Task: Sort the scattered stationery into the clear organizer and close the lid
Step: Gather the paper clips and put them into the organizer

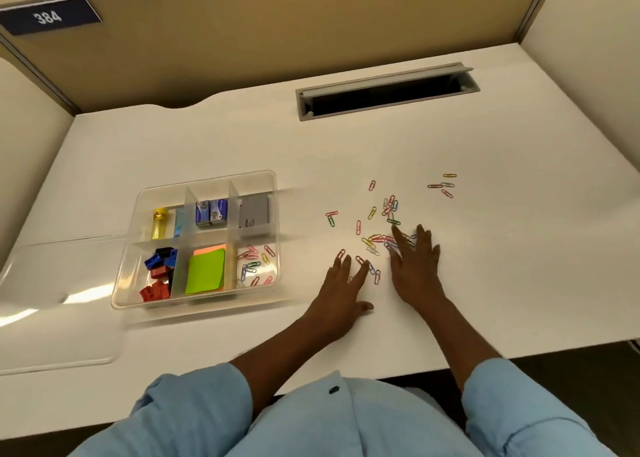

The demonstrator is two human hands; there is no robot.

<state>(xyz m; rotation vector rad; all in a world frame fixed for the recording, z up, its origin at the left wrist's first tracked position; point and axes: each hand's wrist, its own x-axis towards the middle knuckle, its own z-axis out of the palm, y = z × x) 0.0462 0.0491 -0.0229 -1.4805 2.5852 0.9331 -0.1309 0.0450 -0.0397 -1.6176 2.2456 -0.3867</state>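
Note:
Several coloured paper clips (381,228) lie scattered on the white desk to the right of the clear organizer (277,193). My left hand (341,288) lies flat on the desk, fingers spread, its fingertips at the near edge of the clips. My right hand (415,262) rests flat beside it, fingers straight over the densest part of the pile. The organizer's front right compartment holds several paper clips (256,261). Other compartments hold sticky notes (205,271), binder clips (159,273), staple boxes (211,212), a grey box (254,210) and a yellow tube (159,222).
The organizer's clear lid (52,304) lies open flat on the desk to its left. A grey cable slot (388,91) is set in the desk at the back. Partition walls enclose the desk at the back and both sides. A few clips (445,184) lie apart at the far right.

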